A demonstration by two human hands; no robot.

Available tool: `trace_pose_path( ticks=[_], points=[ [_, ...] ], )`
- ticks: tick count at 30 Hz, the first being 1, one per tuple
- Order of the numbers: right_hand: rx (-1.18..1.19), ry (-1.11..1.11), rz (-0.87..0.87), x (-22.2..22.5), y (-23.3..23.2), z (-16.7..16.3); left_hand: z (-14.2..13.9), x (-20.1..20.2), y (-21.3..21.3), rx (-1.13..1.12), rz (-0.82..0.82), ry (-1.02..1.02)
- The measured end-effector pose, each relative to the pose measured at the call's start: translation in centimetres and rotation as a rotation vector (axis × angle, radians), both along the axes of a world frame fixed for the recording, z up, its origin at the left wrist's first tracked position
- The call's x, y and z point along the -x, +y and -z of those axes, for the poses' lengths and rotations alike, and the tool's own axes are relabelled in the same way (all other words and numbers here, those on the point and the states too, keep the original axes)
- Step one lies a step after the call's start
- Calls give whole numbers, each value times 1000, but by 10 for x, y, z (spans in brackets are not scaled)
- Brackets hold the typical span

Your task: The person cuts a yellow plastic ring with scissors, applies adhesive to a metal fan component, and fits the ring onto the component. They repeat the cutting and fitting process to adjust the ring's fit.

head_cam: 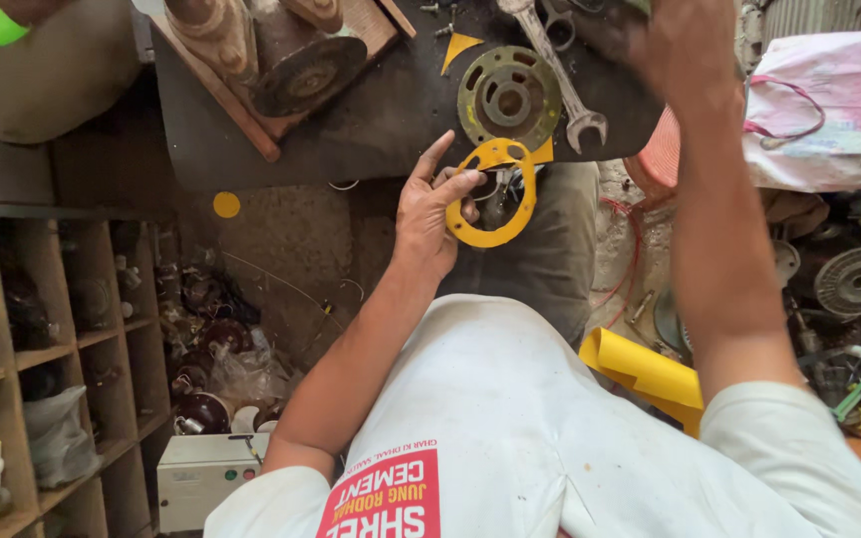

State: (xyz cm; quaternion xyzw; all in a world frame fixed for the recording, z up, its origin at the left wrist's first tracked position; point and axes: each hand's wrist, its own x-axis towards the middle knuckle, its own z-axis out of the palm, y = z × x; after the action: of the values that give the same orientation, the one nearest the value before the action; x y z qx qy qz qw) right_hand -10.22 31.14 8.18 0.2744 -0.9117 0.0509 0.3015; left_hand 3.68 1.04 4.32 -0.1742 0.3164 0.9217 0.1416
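Yellow ring-shaped gasket (491, 196) front and centre, held over the lap just below the edge of the dark workbench (371, 110), partly overlapping something dark and metallic behind it. Left hand (433, 211) gripping it along the left rim, thumb and fingers curled round the yellow band, index finger stretched up toward the bench edge, forearm rising straight from the white shirt. Right hand (685, 45) up high over the far right of the bench, back of the hand to the camera, arm long and nearly straight; fingers hidden behind the knuckles, so no telling whether spread or closed. On the bench just above the gasket, a round metal flange (508, 97) with holes, lying flat, a wrench (560, 80) slanting across beside it and touching its right side. Small yellow triangular scrap (459, 49) further up. Left of that, a wooden block (251, 60) with a dark disc. Down by the right elbow, a folded yellow sheet (645, 374). Far left, wooden shelves (47, 349) packed with odd parts.
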Motion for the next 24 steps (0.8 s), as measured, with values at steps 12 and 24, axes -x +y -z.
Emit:
trace_pose_path(
  ticks=[12,24],
  points=[
    [592,-759,-161,-128,-116,-60,-7,-11,2,-15,57,-13],
    [575,-726,-219,-132,-122,-56,-16,-11,-4,168,110,159]
  ],
)
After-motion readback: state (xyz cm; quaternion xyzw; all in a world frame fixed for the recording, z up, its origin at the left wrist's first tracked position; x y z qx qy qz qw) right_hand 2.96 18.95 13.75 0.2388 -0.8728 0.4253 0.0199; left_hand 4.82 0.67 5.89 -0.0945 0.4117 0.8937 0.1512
